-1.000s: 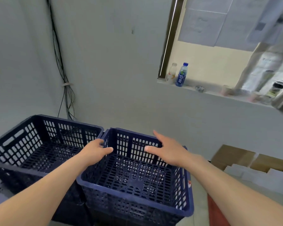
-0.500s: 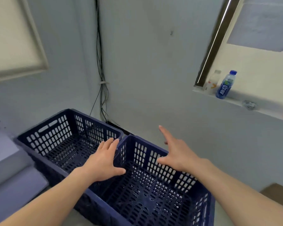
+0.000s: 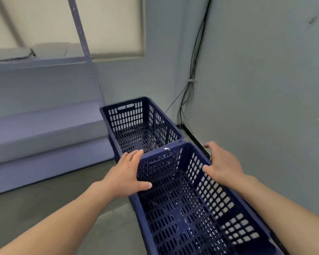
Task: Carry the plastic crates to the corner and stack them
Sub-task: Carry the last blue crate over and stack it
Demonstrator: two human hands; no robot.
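Two dark blue slotted plastic crates stand end to end along the right wall. The far crate point(image 3: 142, 124) sits in the corner. The near crate point(image 3: 190, 208) is below me, and both are empty. My left hand point(image 3: 126, 173) rests spread over the near crate's left far corner, thumb inside the rim. Over the same crate's right rim hovers my right hand point(image 3: 222, 165), fingers apart and holding nothing.
A bundle of black cables point(image 3: 190, 85) runs down the corner behind the far crate. A grey shelf unit point(image 3: 44, 126) with a slotted upright post stands at the left. Bare concrete floor point(image 3: 44, 205) lies left of the crates.
The view has swung left, bringing the shelf unit in and the window ledge with bottles out. Both hands have lifted slightly and spread over the near crate's far end.
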